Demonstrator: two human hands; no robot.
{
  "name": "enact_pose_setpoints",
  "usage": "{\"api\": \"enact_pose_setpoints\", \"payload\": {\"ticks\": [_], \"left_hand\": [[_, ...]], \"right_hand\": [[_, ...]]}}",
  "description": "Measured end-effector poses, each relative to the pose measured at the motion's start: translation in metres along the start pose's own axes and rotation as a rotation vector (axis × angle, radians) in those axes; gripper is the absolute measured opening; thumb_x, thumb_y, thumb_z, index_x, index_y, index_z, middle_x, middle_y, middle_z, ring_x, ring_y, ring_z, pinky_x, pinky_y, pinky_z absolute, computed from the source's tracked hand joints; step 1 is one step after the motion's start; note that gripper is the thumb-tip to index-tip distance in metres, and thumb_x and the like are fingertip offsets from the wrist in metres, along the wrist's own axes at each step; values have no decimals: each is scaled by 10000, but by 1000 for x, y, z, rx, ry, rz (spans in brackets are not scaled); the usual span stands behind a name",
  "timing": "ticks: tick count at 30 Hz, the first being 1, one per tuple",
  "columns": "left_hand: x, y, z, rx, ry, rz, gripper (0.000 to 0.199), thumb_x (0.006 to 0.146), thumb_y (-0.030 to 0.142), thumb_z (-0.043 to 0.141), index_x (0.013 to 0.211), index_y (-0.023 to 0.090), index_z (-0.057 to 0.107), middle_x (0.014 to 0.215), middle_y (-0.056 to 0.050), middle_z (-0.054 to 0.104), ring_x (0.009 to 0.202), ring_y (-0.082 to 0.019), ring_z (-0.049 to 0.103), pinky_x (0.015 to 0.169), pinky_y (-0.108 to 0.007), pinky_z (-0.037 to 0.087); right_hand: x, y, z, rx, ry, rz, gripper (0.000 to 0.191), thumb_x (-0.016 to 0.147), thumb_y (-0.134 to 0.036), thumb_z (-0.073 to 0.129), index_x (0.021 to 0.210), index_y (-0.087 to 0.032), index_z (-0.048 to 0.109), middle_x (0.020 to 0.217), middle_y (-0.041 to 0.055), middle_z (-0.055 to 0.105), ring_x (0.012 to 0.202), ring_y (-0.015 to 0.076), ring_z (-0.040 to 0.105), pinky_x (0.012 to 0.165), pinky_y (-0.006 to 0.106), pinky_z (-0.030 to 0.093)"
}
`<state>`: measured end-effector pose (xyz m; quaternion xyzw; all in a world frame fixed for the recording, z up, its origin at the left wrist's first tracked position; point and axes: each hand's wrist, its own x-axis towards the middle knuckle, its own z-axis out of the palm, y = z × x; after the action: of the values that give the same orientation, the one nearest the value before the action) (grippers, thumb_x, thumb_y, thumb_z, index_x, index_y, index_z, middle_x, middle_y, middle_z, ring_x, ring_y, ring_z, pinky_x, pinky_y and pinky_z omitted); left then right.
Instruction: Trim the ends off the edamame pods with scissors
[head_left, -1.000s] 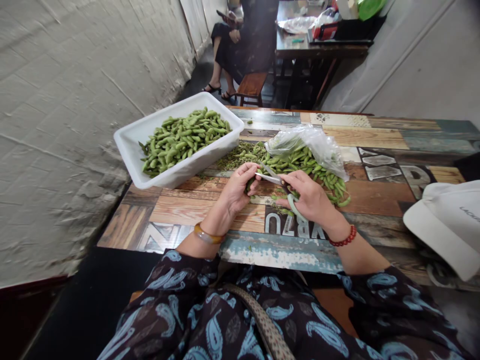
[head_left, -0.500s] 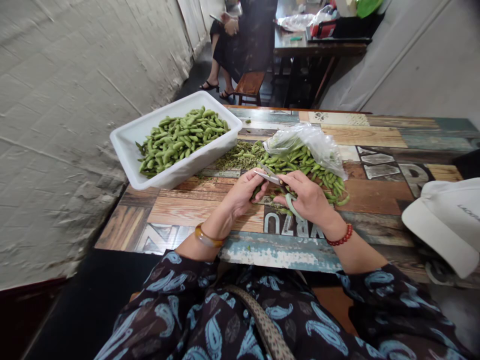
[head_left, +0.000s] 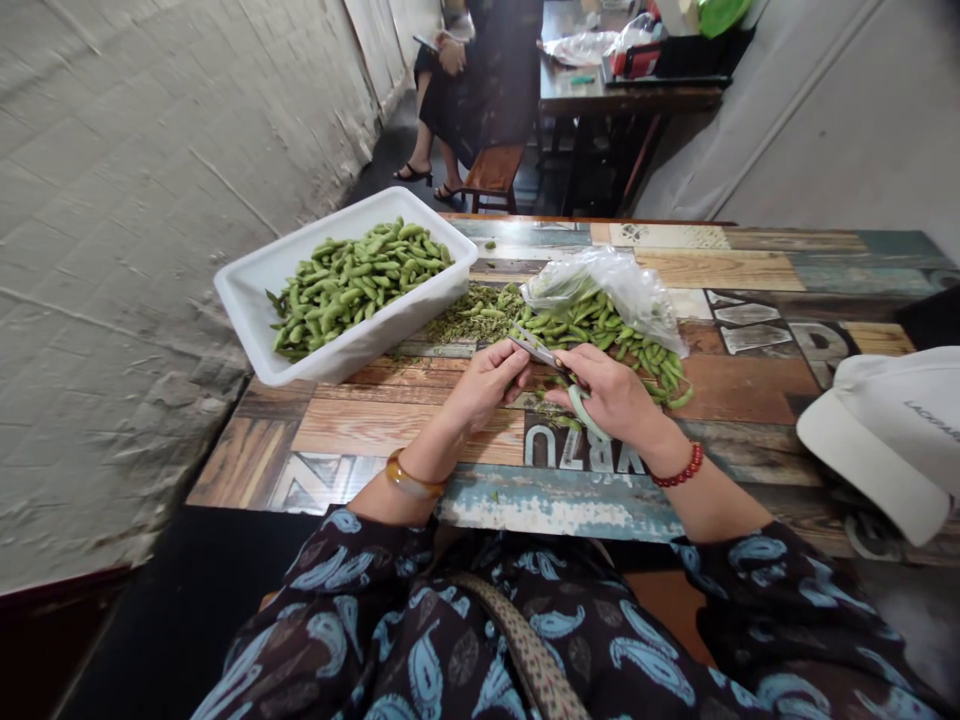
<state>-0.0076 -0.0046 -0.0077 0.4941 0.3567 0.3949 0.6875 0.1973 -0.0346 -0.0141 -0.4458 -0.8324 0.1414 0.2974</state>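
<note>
My right hand holds scissors with pale green handles, their blades pointing left toward my left hand. The fingers of my left hand are closed at the blade tips; whatever they pinch is hidden. Just beyond both hands lies a heap of green pods, partly under a clear plastic bag. Small green trimmings are piled to the left of that heap. A white tub at the left holds many pods.
A white cap rests at the table's right side. The patchwork-pattern table borders a rough wall on the left. Beyond it, a seated person is near a stool and another table with items on it.
The whole view has shifted slightly, so things appear a little further left. The green pod seen in my left hand earlier no longer shows. The scissors remain in my right hand.
</note>
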Motion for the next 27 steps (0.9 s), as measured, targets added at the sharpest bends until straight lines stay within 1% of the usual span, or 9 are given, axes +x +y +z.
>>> {"api": "enact_pose_setpoints", "payload": {"ticks": [3, 9, 12, 15, 17, 19, 21, 24, 27], "left_hand": [[0, -2, -1, 8, 23, -10, 346, 816, 473, 690, 794, 157, 550, 596, 61, 486, 406, -29, 364, 376, -177, 208], [0, 1, 0, 56, 75, -7, 345, 810, 455, 691, 735, 162, 523, 595, 57, 488, 401, -24, 363, 377, -174, 195], [0, 3, 0, 41, 107, -27, 339, 789, 436, 714, 728, 160, 529, 597, 54, 484, 409, -22, 361, 379, -168, 185], [1, 5, -4, -73, 120, -60, 288, 768, 400, 731, 853, 156, 604, 609, 58, 473, 414, -27, 357, 372, -162, 165], [3, 7, -8, -204, 96, -75, 281, 765, 365, 726, 921, 157, 620, 623, 60, 465, 420, -28, 350, 373, -156, 175], [4, 8, -14, -343, 70, -89, 247, 769, 338, 710, 903, 159, 604, 634, 61, 453, 427, -28, 343, 373, -152, 192], [4, 11, -18, -448, 69, -97, 212, 777, 324, 687, 860, 162, 578, 631, 64, 432, 424, -28, 326, 365, -150, 189], [0, 21, -23, -493, 110, -57, 183, 781, 313, 660, 815, 168, 555, 614, 69, 396, 411, -24, 287, 355, -155, 169], [-5, 45, -28, -419, 172, 52, 178, 777, 328, 652, 789, 182, 551, 602, 67, 385, 411, -28, 265, 363, -175, 180]], "right_hand": [[0, 1, -1, 5, -12, 8, 433, 919, -427, 635, 1283, -196, 588, 1072, 119, 649, 952, 271, 664, 812, 376, 555], [-1, 0, -2, 2, -44, 16, 428, 934, -441, 610, 1286, -198, 587, 1057, 116, 657, 963, 272, 669, 847, 390, 558], [0, 3, -1, 15, -41, 9, 424, 931, -446, 615, 1270, -192, 596, 1050, 121, 666, 966, 275, 667, 853, 398, 555], [2, 9, -2, 45, 28, 1, 408, 915, -455, 638, 1224, -189, 622, 994, 109, 669, 910, 263, 667, 814, 389, 555], [3, 15, -2, 56, 103, 12, 400, 900, -466, 654, 1184, -185, 642, 948, 100, 672, 875, 258, 667, 785, 379, 553], [4, 20, -2, 56, 158, 32, 404, 889, -475, 665, 1163, -178, 656, 920, 97, 678, 861, 259, 669, 779, 379, 550], [4, 23, -1, 52, 181, 43, 410, 886, -479, 667, 1161, -175, 661, 918, 98, 685, 863, 262, 671, 788, 385, 548], [3, 26, -1, 56, 187, 42, 408, 885, -483, 665, 1152, -174, 667, 917, 95, 684, 849, 254, 672, 784, 382, 547], [3, 27, 0, 54, 195, 36, 420, 885, -488, 663, 1149, -162, 667, 897, 93, 677, 824, 252, 667, 764, 385, 548]]}}
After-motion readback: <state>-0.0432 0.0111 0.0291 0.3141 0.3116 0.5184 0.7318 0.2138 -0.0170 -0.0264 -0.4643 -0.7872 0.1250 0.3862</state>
